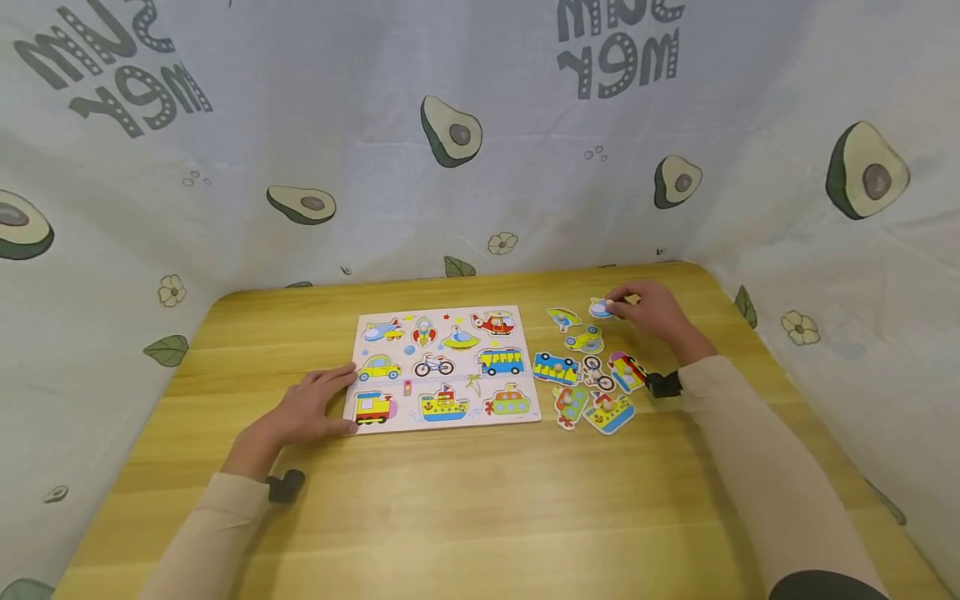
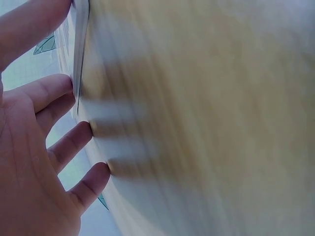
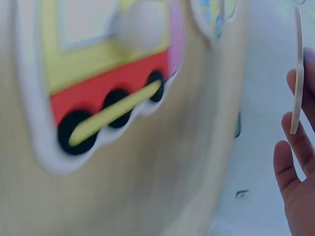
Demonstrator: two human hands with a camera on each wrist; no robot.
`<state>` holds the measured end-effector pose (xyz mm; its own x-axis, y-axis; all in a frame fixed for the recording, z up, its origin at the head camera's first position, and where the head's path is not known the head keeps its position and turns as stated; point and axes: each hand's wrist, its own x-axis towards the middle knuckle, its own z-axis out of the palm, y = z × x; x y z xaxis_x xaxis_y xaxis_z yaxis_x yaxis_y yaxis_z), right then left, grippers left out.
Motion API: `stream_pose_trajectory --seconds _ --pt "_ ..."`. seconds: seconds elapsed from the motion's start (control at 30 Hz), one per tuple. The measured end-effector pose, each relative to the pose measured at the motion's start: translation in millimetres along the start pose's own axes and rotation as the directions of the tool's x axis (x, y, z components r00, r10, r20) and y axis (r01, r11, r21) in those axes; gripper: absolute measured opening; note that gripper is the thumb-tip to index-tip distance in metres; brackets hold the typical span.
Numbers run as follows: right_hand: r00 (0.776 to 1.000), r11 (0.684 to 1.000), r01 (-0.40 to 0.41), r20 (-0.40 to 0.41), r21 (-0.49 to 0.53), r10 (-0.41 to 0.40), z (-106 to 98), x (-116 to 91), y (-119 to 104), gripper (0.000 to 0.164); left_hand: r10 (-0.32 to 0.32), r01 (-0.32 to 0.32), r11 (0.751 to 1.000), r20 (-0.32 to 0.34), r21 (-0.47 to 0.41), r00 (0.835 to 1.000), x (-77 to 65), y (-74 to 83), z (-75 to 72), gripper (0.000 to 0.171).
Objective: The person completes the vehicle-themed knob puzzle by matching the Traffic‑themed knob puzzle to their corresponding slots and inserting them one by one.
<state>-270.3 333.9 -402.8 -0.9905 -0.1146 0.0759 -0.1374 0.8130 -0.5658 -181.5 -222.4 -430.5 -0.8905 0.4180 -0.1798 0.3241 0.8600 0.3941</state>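
Observation:
My right hand [image 1: 654, 312] pinches an airplane puzzle piece [image 1: 601, 308], blue and white, above the table's far right. In the right wrist view this thin piece [image 3: 298, 73] shows edge-on, held by the fingers. A pale wooden puzzle board [image 1: 442, 423] with vehicle pictures lies left of the loose pieces. At its left edge rests my left hand [image 1: 311, 407], fingers spread and thumb near the lower corner. The left wrist view shows those fingertips [image 2: 84, 129] by the board's edge. A train piece [image 3: 108, 81] with a knob fills much of the right wrist view.
Loose pieces lie right of the board: a flying saucer [image 1: 564, 317], car [image 1: 587, 340], bus [image 1: 557, 368], bicycle [image 1: 598, 374], train [image 1: 627, 372], submarine [image 1: 571, 406] and ship [image 1: 608, 412]. Some touch or overlap. A patterned white cloth [image 1: 375, 158] hangs behind the wooden table [image 1: 450, 508].

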Motion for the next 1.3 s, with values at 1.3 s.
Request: stream_pose_trajectory --seconds 1.3 --pt "0.976 0.983 0.146 0.146 0.113 -0.162 86 47 -137 0.014 -0.034 0.035 0.999 0.063 -0.027 0.997 -0.8 5.5 -5.2 0.090"
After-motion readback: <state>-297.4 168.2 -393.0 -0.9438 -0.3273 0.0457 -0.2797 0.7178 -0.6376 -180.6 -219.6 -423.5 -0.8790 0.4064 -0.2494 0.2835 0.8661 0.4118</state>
